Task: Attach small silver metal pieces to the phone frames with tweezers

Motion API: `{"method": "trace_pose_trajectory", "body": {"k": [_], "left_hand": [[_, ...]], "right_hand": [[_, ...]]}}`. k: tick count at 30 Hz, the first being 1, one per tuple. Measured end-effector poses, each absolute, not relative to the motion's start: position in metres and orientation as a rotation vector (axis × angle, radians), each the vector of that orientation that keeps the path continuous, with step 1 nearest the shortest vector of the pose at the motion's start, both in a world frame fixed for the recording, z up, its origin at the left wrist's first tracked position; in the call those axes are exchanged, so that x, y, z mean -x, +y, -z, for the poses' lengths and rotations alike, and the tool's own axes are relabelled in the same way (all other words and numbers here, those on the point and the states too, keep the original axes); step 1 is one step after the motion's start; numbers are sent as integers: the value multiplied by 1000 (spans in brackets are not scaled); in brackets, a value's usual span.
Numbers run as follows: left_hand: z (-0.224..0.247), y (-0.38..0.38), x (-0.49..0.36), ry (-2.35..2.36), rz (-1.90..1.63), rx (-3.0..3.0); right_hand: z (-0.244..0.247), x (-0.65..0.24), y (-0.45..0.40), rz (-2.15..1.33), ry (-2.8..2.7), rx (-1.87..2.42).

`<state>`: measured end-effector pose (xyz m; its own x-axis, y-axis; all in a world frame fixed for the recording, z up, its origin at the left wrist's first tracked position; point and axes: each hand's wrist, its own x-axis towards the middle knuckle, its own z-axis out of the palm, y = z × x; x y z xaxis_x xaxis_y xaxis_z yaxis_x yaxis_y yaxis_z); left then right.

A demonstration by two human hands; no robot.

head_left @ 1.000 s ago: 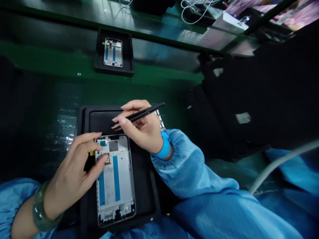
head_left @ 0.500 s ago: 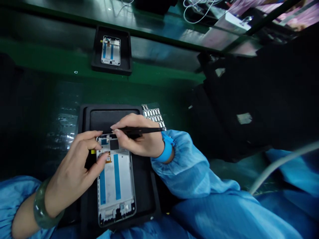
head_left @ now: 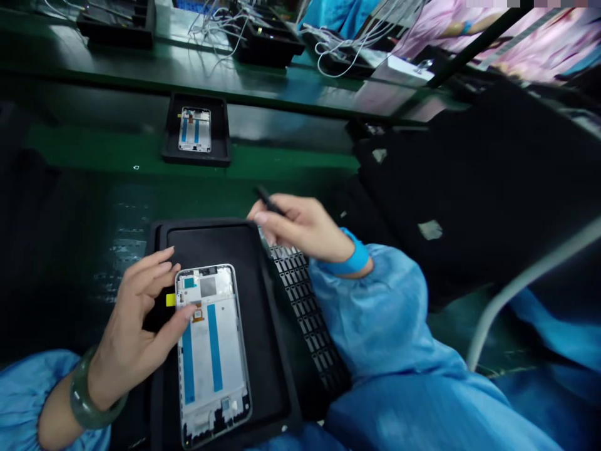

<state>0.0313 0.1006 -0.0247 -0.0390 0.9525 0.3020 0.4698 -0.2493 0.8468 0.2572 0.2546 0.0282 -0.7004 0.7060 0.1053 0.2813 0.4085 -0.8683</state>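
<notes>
A silver phone frame point(head_left: 225, 351) with two blue strips and an orange flex piece lies in a black tray point(head_left: 267, 351). My left hand point(head_left: 141, 313) is at its upper left edge, fingers apart, the thumb resting over the frame near the flex piece. My right hand point(head_left: 300, 228) is closed on a dark, thin tool point(head_left: 268, 202), held above the top of a sheet of small metal parts point(head_left: 305, 300) to the right of the tray. Part of that sheet is hidden by my right hand and sleeve.
A second phone frame point(head_left: 203, 134) lies in a smaller black tray point(head_left: 220, 150) further back. White cables point(head_left: 328, 62) and black bins point(head_left: 117, 25) stand on the back shelf. Dark covered stacks point(head_left: 488, 188) and a pale curved tube point(head_left: 507, 282) are at the right. People in pink stand beyond.
My right hand has moved right and up, off the phone frame, with the tool still in it. More of the metal parts sheet shows. The view has tilted up a little.
</notes>
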Motion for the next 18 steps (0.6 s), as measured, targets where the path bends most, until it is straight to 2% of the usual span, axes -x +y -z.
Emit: {"method": "trace_pose_trajectory", "body": {"k": [3, 8, 10, 13, 18], "left_hand": [[24, 103, -33, 1517, -1276, -1626], [23, 106, -36, 1503, -1288, -1626], [22, 107, -36, 1557, -1216, -1727], [20, 110, -36, 1680, -1052, -2005], [15, 113, -34, 1719, -1021, -2133]], "right_hand": [[-32, -263, 260, -1132, -2208, 937], [-27, -250, 238, -1281, -2562, 747], [-22, -247, 234, -1091, -2585, 834], [-15, -248, 240, -717, -2525, 1181], [-2, -247, 253, -634, -2547, 1346]]}}
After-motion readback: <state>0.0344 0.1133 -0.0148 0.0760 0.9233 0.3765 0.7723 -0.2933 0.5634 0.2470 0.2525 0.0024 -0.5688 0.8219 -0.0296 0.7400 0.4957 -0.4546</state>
